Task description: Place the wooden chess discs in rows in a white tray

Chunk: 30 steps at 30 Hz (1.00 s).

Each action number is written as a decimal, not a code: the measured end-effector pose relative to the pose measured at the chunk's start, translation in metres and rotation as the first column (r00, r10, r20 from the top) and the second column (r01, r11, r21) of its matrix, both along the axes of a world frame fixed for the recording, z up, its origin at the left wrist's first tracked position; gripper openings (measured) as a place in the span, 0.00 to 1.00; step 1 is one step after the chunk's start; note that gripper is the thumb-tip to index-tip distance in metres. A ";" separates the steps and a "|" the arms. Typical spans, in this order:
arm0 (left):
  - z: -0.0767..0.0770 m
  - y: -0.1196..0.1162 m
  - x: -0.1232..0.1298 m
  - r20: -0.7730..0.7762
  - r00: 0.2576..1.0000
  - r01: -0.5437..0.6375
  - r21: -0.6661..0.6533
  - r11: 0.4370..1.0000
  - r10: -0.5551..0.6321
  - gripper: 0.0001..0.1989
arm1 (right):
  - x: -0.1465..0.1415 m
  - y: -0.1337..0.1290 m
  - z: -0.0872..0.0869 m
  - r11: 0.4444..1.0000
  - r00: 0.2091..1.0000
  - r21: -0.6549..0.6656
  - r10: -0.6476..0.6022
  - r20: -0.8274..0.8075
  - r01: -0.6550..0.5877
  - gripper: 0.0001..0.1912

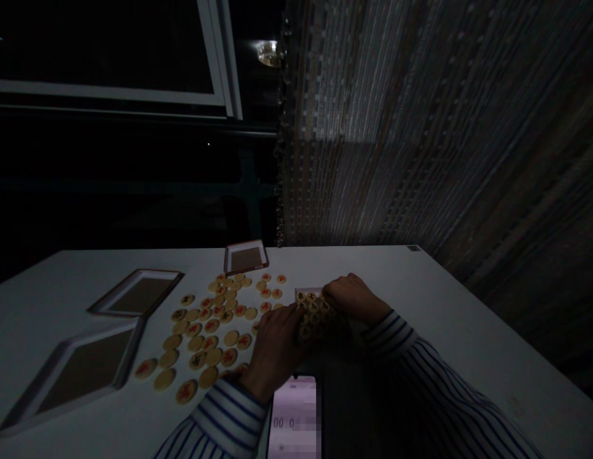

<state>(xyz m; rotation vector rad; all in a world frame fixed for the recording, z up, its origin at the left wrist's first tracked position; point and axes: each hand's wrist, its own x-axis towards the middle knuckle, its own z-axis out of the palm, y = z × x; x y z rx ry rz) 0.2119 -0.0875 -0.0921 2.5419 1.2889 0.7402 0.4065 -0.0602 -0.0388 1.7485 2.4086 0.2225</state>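
Several round xiangqi pieces with dark characters (314,306) lie in rows inside a small shallow box (303,291). My left hand (277,338) is curled against the box's left side, its fingertips hidden near the pieces. At the far right corner of the box my right hand (354,298) is closed, fingers bent down over the pieces. What the right fingers pinch, if anything, is hidden. Many loose xiangqi pieces (211,325), some with red characters, some dark and some blank side up, are spread to the left of my left hand.
Three shallow open box parts stand on the white table (468,344): one at the back (246,257), one at the left (138,293), one at the front left (86,376). A lit phone (294,414) lies below my hands. A string curtain (373,140) hangs behind. The room is dim.
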 end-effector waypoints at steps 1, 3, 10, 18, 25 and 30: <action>0.000 0.000 0.000 -0.001 1.000 0.000 0.003 1.000 0.000 0.25 | 0.000 0.000 0.000 1.000 1.000 -0.001 0.001 0.003 -0.001 0.14; 0.000 -0.001 -0.001 -0.005 1.000 -0.005 0.010 1.000 0.005 0.25 | -0.001 0.000 0.000 1.000 1.000 -0.005 0.001 0.008 -0.001 0.13; 0.001 -0.001 -0.001 -0.012 1.000 -0.005 0.027 1.000 0.005 0.23 | -0.001 0.001 0.000 1.000 1.000 0.003 -0.014 -0.011 0.014 0.13; 0.000 0.000 0.000 -0.005 1.000 -0.003 0.023 1.000 0.004 0.23 | 0.000 0.002 -0.004 1.000 0.999 0.019 0.020 -0.024 -0.020 0.12; 0.001 0.000 -0.001 -0.012 1.000 0.001 0.012 1.000 -0.001 0.25 | -0.001 0.001 -0.002 1.000 0.999 -0.013 0.024 -0.021 -0.025 0.13; 0.004 -0.002 0.000 -0.005 1.000 -0.005 0.007 1.000 0.005 0.23 | 0.000 0.000 -0.002 0.999 0.999 -0.019 0.035 -0.024 -0.036 0.13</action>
